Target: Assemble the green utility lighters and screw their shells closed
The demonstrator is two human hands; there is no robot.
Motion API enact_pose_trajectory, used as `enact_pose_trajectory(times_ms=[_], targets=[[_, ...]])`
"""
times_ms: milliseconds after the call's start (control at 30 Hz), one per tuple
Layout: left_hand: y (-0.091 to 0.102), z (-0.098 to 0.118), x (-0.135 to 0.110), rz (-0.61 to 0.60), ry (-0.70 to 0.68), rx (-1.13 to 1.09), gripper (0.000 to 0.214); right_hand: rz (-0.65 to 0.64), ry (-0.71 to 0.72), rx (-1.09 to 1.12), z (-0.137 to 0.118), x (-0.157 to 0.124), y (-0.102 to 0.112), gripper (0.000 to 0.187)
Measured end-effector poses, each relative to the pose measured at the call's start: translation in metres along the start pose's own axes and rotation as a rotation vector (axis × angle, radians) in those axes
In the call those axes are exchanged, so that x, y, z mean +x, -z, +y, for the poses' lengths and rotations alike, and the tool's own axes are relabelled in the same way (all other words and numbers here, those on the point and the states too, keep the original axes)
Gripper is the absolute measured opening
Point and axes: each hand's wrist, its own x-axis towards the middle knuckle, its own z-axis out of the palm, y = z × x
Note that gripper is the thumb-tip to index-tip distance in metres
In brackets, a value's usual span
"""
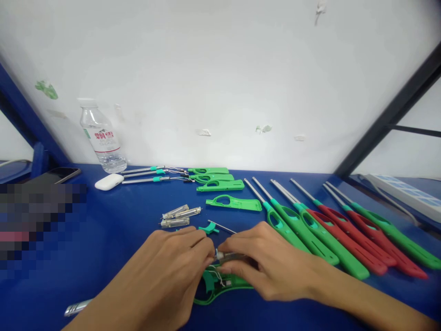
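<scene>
My right hand [257,259] pinches a clear lighter fuel tank [229,256] between thumb and fingers, its tip towards the left. At that tip my left hand [186,257] is closed, fingertips pressed together; what they grip is hidden. Just under both hands lies an opened green lighter shell [206,301] with a teal trigger [208,280] and thin wires [219,274] inside. Beyond my fingers sit a loose teal trigger [208,228] and a thin metal rod [222,226]. Several similar clear tanks [181,215] lie to their left.
Assembled long lighters, green [312,236] and red [347,241], lie in a row at right. Green half shells [234,203] and metal lighter tubes [144,174] lie at the back. A water bottle [103,142], white case [109,182], phone [60,174] and silver rod [77,308] are at left.
</scene>
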Motion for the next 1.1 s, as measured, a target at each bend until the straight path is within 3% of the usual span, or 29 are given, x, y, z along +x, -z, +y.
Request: enact_pose_trajectory(times_ms=[100, 267, 333, 533, 767, 1100], targets=[[0.000, 0.001, 0.002, 0.025, 0.006, 0.009, 0.034, 0.015, -0.031, -0.001, -0.002, 0.000, 0.002, 0.031], [0.003, 0.009, 0.001, 0.240, 0.033, -0.045, 0.033, 0.006, -0.063, 0.004, -0.006, 0.001, 0.004, 0.031], [0.004, 0.013, -0.001, 0.264, 0.064, -0.065, 0.032, -0.003, -0.061, -0.002, -0.006, 0.001, 0.003, 0.028], [0.003, 0.011, -0.004, 0.161, 0.097, -0.086, 0.037, 0.045, -0.005, -0.037, 0.001, 0.001, -0.001, 0.019], [0.003, 0.001, -0.001, 0.088, 0.125, -0.048, 0.034, 0.101, 0.026, -0.110, 0.008, 0.000, -0.005, 0.020], [0.001, 0.004, 0.001, -0.019, 0.042, 0.059, 0.035, 0.130, 0.108, -0.170, 0.012, -0.001, -0.007, 0.017]])
